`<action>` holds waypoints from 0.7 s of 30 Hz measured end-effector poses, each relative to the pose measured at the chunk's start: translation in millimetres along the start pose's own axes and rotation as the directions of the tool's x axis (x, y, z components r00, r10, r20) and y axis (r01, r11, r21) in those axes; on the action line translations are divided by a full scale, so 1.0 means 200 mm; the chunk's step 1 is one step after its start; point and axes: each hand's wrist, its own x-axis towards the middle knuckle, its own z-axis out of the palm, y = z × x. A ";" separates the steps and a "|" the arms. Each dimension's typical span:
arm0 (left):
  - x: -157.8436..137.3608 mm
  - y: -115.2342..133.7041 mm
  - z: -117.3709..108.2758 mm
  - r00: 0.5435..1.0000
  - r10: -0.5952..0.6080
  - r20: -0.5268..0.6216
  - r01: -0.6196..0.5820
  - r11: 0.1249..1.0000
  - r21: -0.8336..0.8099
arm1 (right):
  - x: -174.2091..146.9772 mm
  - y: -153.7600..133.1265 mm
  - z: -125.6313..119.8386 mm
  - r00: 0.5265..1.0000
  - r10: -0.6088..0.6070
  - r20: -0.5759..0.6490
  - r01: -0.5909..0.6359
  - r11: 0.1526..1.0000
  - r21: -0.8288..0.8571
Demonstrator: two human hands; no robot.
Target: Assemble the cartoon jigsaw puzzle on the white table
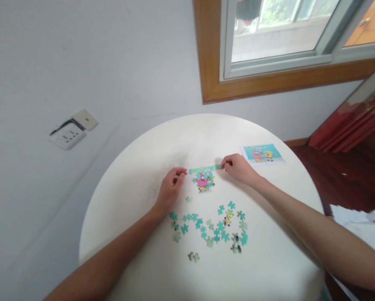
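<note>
Part-joined jigsaw (203, 182) on white table (131, 184)

Lies between left hand (170, 189) and right hand (237, 168): left curled beside its upper left corner, right bent in at its top right end; cannot tell whether either pinches a piece. Loose pieces (199, 223) scattered nearer the wearer

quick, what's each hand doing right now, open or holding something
Left hand: partly open beside the half-built puzzle, nothing visible in it.
Right hand: pinched at the puzzle's upper right end; whether it grips anything cannot be told.
</note>
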 end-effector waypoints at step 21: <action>0.00 0.00 0.01 1.000 0.008 -0.014 -0.008 1.000 0.018 | 0.03 0.02 -0.01 0.999 -0.039 0.015 0.038 0.999 0.022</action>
